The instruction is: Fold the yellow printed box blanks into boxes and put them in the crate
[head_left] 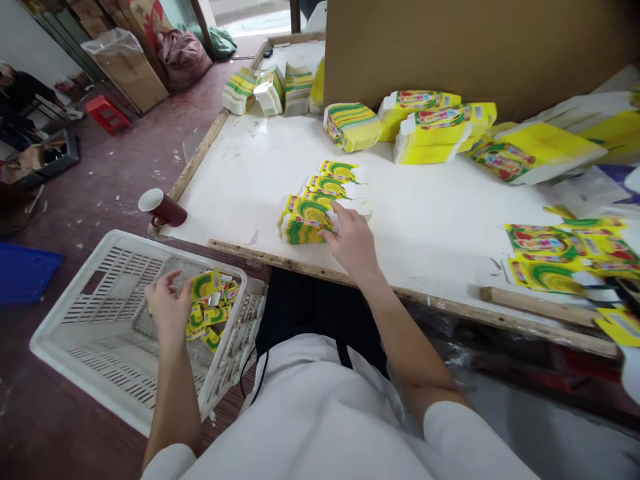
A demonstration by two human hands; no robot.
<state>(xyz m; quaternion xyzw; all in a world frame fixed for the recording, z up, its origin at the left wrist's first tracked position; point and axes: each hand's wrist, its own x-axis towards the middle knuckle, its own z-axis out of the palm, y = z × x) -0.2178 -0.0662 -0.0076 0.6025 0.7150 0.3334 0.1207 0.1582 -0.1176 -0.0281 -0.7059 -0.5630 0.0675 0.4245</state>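
In the head view, the right hand (353, 243) is at the middle of the frame, with its thumb and forefinger against the right end of a row of flat yellow-and-green cartons (305, 220). Thumb and forefinger stand a little apart around a white flap; whether they pinch a carton or only touch the row cannot be told. The row lies on the white table (425, 227), close to its wooden edging (280, 259), and fans out toward the top of the frame. At the lower left, the left hand (170, 303) hangs over a white slatted basket (107, 347), fingers loosely curled and parted from the thumb, with nothing visible in its hold. Just to the right of that hand, small yellow cartons (213, 313) lie heaped in the right part of the basket. A dark red mug (170, 210) stands at the table's left corner. Along the table's far side, bundled cartons (435, 133) lean near a brown panel (450, 47), and more bundles (297, 90) stand at upper centre. Loose flat cartons (545, 267) lie at the right edge, beside a wooden strip (540, 307). At upper left, a red stool (107, 115) stands on the floor near a seated person (25, 90).
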